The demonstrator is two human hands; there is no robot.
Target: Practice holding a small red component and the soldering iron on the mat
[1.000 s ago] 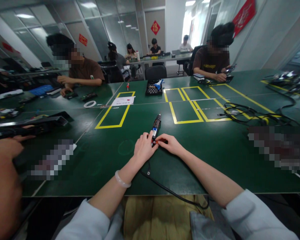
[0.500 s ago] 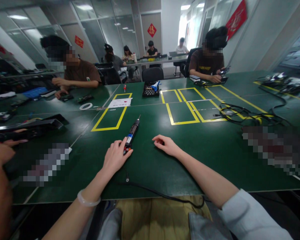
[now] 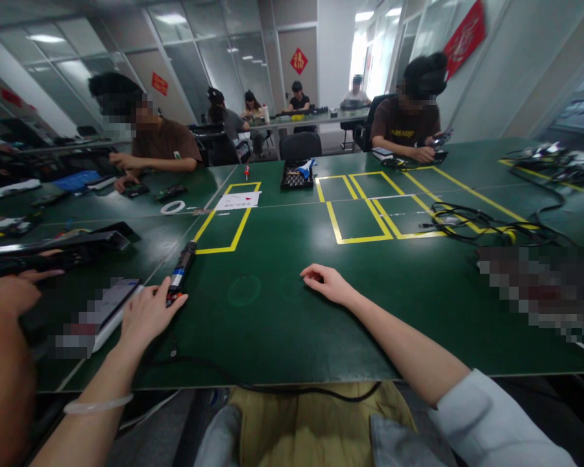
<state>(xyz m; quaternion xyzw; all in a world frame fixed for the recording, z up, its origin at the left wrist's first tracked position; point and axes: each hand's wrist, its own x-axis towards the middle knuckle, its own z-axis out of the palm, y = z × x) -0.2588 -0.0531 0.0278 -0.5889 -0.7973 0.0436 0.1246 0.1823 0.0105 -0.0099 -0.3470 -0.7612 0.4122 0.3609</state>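
My left hand (image 3: pixel 148 312) is closed over the rear part of an electric screwdriver (image 3: pixel 181 269) on the green table, left of me. The tool has a dark body with a blue and silver band; its front end points away from me, near the corner of a yellow tape frame. Some red and orange bits show under my fingers. Close to my left wrist lies a black cable (image 3: pixel 214 368) with a small round connector (image 3: pixel 174 353). On the table to the right, my right hand (image 3: pixel 328 283) rests loosely curled, with nothing visible in it.
Yellow tape outlines (image 3: pixel 360 241) mark the green table (image 3: pixel 272 337). A black parts tray (image 3: pixel 296 176), a paper sheet (image 3: pixel 238 200) and a tape roll (image 3: pixel 173 207) lie farther back. Black cables (image 3: pixel 460 217) are on the right. A co-worker's arm (image 3: pixel 4 311) reaches in at left.
My left hand has slid left across the table with the electric screwdriver, and the cable's connector end has shifted left too. My right hand stays in place.
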